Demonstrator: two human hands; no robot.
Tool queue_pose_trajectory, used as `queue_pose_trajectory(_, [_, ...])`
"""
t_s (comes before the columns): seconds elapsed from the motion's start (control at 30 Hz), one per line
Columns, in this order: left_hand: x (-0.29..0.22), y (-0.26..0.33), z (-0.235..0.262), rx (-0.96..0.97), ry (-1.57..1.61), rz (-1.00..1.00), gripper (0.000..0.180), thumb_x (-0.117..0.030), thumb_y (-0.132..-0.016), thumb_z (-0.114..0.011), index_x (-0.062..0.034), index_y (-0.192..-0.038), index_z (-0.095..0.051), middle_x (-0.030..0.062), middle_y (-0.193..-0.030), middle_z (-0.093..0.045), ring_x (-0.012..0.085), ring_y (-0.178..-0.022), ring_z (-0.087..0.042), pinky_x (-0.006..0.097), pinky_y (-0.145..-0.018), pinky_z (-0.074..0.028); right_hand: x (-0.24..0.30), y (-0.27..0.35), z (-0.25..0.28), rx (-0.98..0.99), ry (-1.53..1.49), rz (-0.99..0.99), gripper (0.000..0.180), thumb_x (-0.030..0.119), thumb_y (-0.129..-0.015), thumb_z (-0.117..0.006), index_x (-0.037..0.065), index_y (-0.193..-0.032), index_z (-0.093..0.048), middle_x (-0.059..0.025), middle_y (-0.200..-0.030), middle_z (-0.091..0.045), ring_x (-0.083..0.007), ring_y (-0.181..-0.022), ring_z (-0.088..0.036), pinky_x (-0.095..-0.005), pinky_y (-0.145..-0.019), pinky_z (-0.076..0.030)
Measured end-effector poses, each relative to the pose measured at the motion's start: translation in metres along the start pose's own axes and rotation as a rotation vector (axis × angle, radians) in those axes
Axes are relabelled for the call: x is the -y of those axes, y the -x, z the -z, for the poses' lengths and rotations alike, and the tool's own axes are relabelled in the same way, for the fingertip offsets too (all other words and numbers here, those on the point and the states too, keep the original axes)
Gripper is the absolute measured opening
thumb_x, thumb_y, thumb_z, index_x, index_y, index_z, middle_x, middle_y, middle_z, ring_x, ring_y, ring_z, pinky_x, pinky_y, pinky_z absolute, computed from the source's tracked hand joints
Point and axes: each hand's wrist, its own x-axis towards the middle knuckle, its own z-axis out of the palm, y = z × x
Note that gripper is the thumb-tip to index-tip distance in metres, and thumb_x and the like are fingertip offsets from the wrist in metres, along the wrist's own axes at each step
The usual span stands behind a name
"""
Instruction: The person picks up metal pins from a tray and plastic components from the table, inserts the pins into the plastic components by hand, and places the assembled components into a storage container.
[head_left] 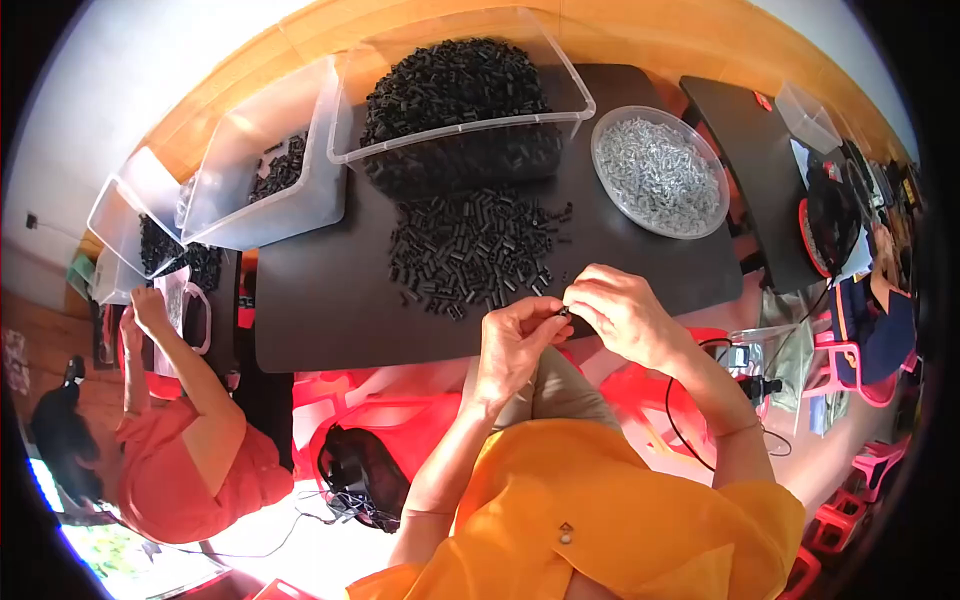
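My left hand (513, 345) pinches a small black plastic piece (564, 312) between thumb and fingers, just over the table's near edge. My right hand (622, 312) meets it there, its fingers closed at the same piece; whether they also hold a second small part is hidden. Beyond my hands lies a loose pile of short black tube-like plastic pieces (470, 250). To the right of the pile, a round clear tub (719, 222) is full of small transparent pieces (660, 175).
A large clear bin (455, 128) heaped with black pieces stands behind the pile on the dark table (310, 310). Left of it sits another bin (225, 215). At far left a person in red (200, 450) works at another table. A black bag (362, 475) rests on a red chair.
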Motion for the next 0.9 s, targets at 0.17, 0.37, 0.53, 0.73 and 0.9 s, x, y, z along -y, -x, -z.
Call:
queue_pose_trajectory(0.17, [-0.001, 0.000, -0.002, -0.084, -0.168, -0.074, 0.015, 0.002, -0.085, -0.059, 0.0078, -0.099, -0.061, 0.0108, -0.083, -0.067, 0.0137, -0.077, -0.066, 0.024, -0.070, -0.054, 0.009, -0.001, -0.008, -0.149, 0.090, 0.045, 0.010, -0.002, -0.074, -0.059, 0.001, -0.081, -0.054, -0.0098, -0.076, -0.050, -0.0277, -0.070, -0.054, -0.0373, -0.060, -0.047])
queue_pose_trajectory(0.37, [-0.007, -0.002, -0.002, 0.002, 0.032, -0.011, 0.015, 0.002, -0.086, -0.058, 0.0063, -0.100, -0.060, 0.0117, -0.089, -0.066, 0.0154, -0.080, -0.066, 0.025, -0.072, -0.055, 0.004, -0.004, 0.008, -0.086, -0.118, -0.010, 0.008, -0.002, -0.077, -0.063, 0.000, -0.085, -0.059, -0.0093, -0.079, -0.057, -0.0221, -0.068, -0.058, -0.0320, -0.056, -0.048])
queue_pose_trajectory(0.53, [-0.019, -0.003, -0.003, 0.009, 0.093, 0.008, 0.014, 0.003, -0.086, -0.058, 0.0039, -0.100, -0.060, 0.0116, -0.091, -0.065, 0.0164, -0.080, -0.066, 0.026, -0.073, -0.055, 0.001, -0.003, 0.007, -0.110, -0.358, -0.180, 0.022, -0.004, -0.075, -0.068, -0.002, -0.095, -0.060, -0.0074, -0.082, -0.059, -0.0138, -0.073, -0.060, -0.0257, -0.062, -0.053])
queue_pose_trajectory(0.73, [-0.019, -0.007, -0.001, -0.014, 0.225, 0.096, 0.012, 0.001, -0.083, -0.062, 0.0007, -0.095, -0.062, 0.0107, -0.087, -0.066, 0.0159, -0.081, -0.065, 0.028, -0.077, -0.054, 0.006, -0.004, 0.014, -0.085, 0.164, -0.015, 0.045, 0.014, -0.065, -0.076, 0.004, -0.104, -0.055, -0.0086, -0.089, -0.054, -0.0247, -0.083, -0.056, -0.0344, -0.069, -0.050])
queue_pose_trajectory(0.9, [-0.018, -0.006, -0.005, -0.024, 0.142, 0.064, 0.011, 0.000, -0.081, -0.063, -0.0002, -0.092, -0.064, 0.0089, -0.088, -0.066, 0.0133, -0.083, -0.063, 0.027, -0.079, -0.052, -0.005, -0.003, 0.001, -0.091, 0.505, 0.146, 0.035, 0.022, -0.062, -0.075, 0.007, -0.082, -0.051, -0.0049, -0.077, -0.046, -0.0187, -0.067, -0.053, -0.0313, -0.057, -0.046])
